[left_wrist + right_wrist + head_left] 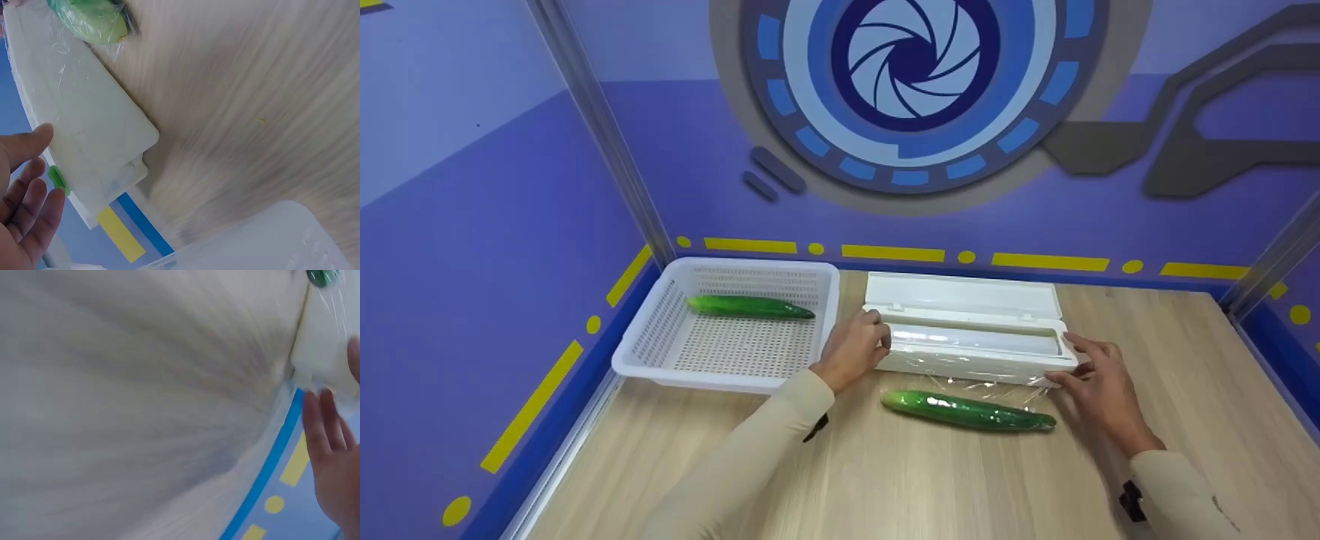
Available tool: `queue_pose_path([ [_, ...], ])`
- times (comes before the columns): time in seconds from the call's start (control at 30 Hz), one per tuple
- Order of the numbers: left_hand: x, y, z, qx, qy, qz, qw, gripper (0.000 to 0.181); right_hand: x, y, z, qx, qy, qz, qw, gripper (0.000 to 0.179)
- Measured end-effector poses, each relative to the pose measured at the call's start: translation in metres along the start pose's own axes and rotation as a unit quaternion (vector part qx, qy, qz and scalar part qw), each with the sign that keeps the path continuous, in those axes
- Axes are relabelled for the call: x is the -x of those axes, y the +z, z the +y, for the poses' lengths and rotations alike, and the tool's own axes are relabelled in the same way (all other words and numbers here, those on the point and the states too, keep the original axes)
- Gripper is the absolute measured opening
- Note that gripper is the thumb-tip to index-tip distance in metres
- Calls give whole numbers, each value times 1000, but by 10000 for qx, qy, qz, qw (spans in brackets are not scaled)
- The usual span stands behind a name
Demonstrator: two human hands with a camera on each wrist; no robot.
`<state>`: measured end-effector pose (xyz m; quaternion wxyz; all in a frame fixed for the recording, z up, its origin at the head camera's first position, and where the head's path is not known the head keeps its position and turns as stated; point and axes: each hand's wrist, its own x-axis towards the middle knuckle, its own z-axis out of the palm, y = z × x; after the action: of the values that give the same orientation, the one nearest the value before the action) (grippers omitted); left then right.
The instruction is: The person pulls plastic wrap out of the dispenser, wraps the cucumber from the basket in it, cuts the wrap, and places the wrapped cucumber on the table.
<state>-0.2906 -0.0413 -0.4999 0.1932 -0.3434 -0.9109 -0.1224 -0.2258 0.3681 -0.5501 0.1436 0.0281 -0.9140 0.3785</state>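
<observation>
A long white cling film box (960,367) lies with its lid (960,294) folded back, a roll of clear film (975,339) inside. My left hand (853,349) holds the box's left end, fingers curled at its upper edge beside a small green piece (58,180). At the opposite end, my right hand (1106,386) grips the corner, thumb on the front and fingers along the end. Film runs from the box over a cucumber (967,411) lying just in front. Part of the right hand falls outside the right wrist view.
To the left stands a white perforated basket (720,384) with a second cucumber (750,306) in it. The wooden table (885,487) meets printed blue wall panels (660,180) at the back and sides.
</observation>
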Motion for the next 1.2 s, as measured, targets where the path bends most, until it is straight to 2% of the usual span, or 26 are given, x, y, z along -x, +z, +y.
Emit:
queue_pose_path([
  [0.13,5,-2,1,458,82,132,9988,8,6,8,-3,256,-190,615,9976,52],
  [0.27,11,-5,2,1201,-53,-75,9927,9,10,10,-4,387,-747,1019,9912,31],
  [0.33,13,-8,3,1577,-199,-243,9870,9,11,8,-5,294,-967,1043,9894,28],
  [0.4,15,-9,3,1885,-344,-390,9807,10,13,6,-6,17,-923,864,9920,25],
  [0.5,17,-11,4,2301,-514,-597,9700,8,18,1,-9,-627,-503,336,9962,17],
  [0.57,18,-11,5,2468,-530,-686,9652,9,21,-2,-10,-1015,-245,-6,9945,13],
  [0.63,19,-11,6,2499,-452,-695,9647,12,24,-5,-9,-1331,-150,-286,9906,13],
  [0.73,20,-12,7,2335,-274,-599,9701,13,26,-9,-8,-1663,-158,-577,9843,14],
  [0.83,22,-13,8,2214,-197,-563,9734,12,28,-13,-6,-1818,-158,-801,9799,12],
  [1.03,28,-15,11,2309,-286,-776,9694,8,34,-20,-7,-2048,37,-1001,9737,15],
  [1.1,29,-17,12,2319,-340,-860,9683,7,35,-21,-7,-1887,22,-943,9775,16],
  [1.2,32,-18,13,2332,-397,-961,9668,8,36,-23,-8,-1360,-141,-753,9877,11],
])
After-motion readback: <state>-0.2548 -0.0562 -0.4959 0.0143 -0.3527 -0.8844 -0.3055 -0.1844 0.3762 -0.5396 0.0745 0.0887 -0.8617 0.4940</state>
